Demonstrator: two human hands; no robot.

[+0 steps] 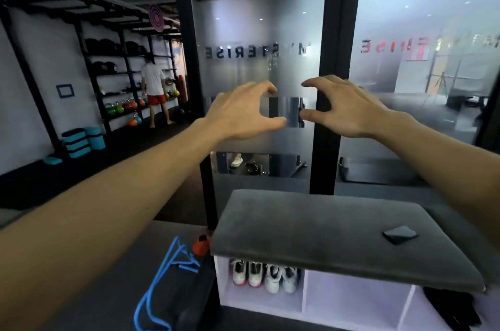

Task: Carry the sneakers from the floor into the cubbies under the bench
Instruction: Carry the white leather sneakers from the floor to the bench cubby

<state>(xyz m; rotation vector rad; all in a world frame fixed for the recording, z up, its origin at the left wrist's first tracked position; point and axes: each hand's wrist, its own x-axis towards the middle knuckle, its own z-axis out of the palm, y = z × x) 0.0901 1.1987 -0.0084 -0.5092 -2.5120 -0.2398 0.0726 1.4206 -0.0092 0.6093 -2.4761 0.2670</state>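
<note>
We've got both hands up at chest height, out in front of the frosted glass partition (259,33), the left hand (243,111) and the right hand (343,109) facing each other, fingers and thumbs loosely curved like a C, holding nothing at all. The sneakers (266,275) lie far below them: four white ones lined up side by side in the left cubby (259,295) under the desk (338,233), toes to the back, heels toward us, their long axis running into the cubby. We see no sneaker on the floor in this view, so the job looks finished or close to it. If another pair waits out of frame, we'd say the next cubby to the right (357,301) stands free, and it sits a shade nearer the right hand, straight down from it.
</note>
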